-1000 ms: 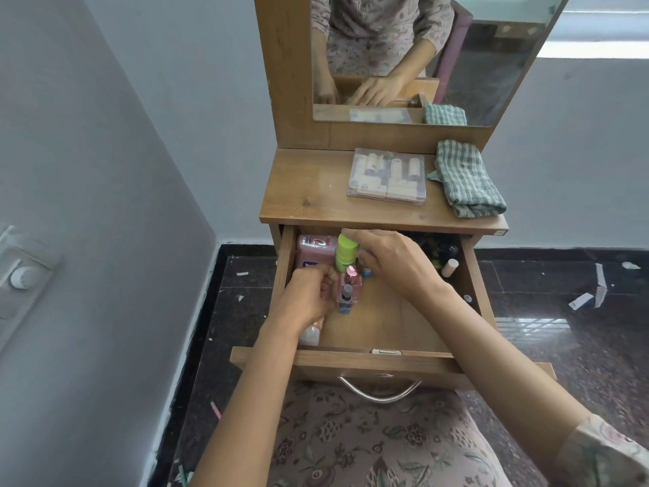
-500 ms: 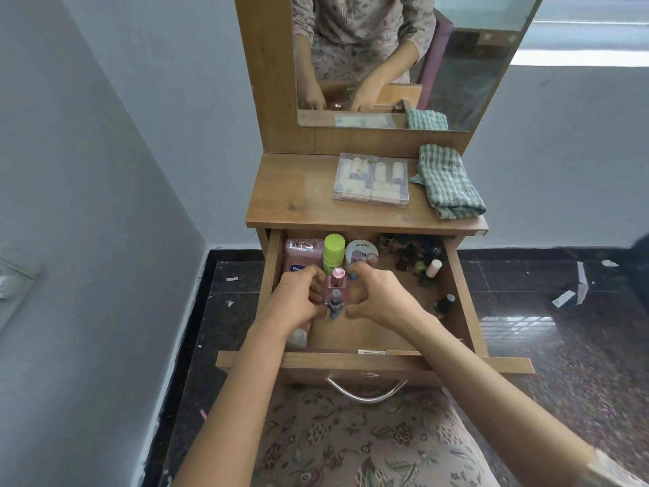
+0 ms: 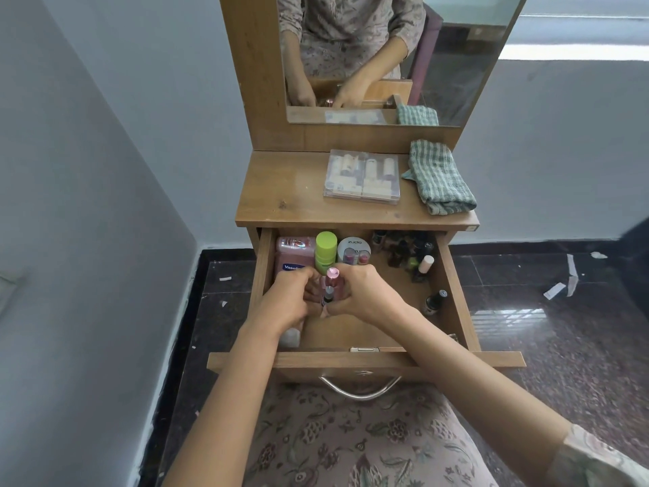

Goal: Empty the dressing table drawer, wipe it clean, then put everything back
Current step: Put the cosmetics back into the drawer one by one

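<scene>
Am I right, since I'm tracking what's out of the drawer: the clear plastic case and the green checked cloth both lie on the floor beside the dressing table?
Not quite. The head view shows the clear plastic case and the green checked cloth both lying on the dressing table top, side by side, not on the floor.

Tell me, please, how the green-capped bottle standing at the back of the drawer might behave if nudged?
The green-capped bottle stands upright, tall and narrow, so it probably tips easily. Being round, it would likely roll once down. The pink lotion bottle close beside it may stop a leftward fall.
</scene>
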The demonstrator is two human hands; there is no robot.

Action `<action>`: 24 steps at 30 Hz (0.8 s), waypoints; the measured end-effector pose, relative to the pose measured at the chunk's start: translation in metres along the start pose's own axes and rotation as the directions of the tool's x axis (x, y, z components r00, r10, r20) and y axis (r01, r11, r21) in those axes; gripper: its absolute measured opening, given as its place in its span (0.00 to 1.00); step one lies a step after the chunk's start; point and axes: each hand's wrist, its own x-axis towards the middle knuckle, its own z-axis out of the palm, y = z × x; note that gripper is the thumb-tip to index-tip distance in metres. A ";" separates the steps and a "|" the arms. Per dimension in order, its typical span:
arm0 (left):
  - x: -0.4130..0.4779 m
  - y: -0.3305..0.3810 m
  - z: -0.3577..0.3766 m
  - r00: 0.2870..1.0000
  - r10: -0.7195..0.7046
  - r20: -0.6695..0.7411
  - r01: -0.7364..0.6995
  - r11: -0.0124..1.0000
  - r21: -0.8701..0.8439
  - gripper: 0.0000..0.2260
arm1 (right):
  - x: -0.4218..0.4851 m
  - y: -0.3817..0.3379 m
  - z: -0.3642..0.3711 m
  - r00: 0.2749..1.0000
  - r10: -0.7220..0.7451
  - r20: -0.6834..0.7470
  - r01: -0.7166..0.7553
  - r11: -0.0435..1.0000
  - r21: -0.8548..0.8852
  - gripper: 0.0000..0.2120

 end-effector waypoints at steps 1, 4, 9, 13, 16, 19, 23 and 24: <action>0.000 0.000 0.001 1.000 0.005 0.000 -0.005 1.000 0.016 0.20 | -0.001 0.000 0.000 1.000 0.004 -0.001 -0.004 1.000 -0.003 0.20; 0.000 0.001 0.004 1.000 0.015 0.007 -0.015 0.998 0.059 0.22 | -0.001 0.003 0.000 1.000 0.024 -0.012 -0.025 0.999 -0.044 0.20; 0.000 0.003 0.004 0.999 0.013 0.029 -0.015 0.998 0.066 0.23 | 0.000 0.003 -0.002 0.999 0.006 -0.054 -0.016 0.983 -0.182 0.22; 0.000 0.004 0.005 0.999 0.004 0.034 -0.006 0.998 0.068 0.23 | -0.003 0.003 -0.002 0.998 -0.018 -0.067 0.007 0.987 -0.163 0.23; 0.000 0.004 0.005 0.999 0.006 0.045 -0.008 0.999 0.048 0.23 | -0.006 0.000 -0.004 0.997 -0.002 -0.077 -0.008 0.992 -0.124 0.22; 0.000 0.004 0.005 0.999 0.006 0.046 -0.008 0.999 0.032 0.24 | -0.007 -0.001 -0.005 0.998 0.017 -0.066 -0.026 0.992 -0.126 0.22; -0.001 0.004 0.005 0.999 0.005 0.051 -0.003 0.999 -0.036 0.25 | -0.020 -0.001 -0.020 0.996 0.049 -0.070 -0.064 0.968 -0.243 0.27; -0.001 0.003 0.005 0.999 0.008 0.047 -0.006 0.999 -0.052 0.26 | -0.027 0.003 -0.029 0.993 0.061 -0.103 -0.091 0.944 -0.316 0.25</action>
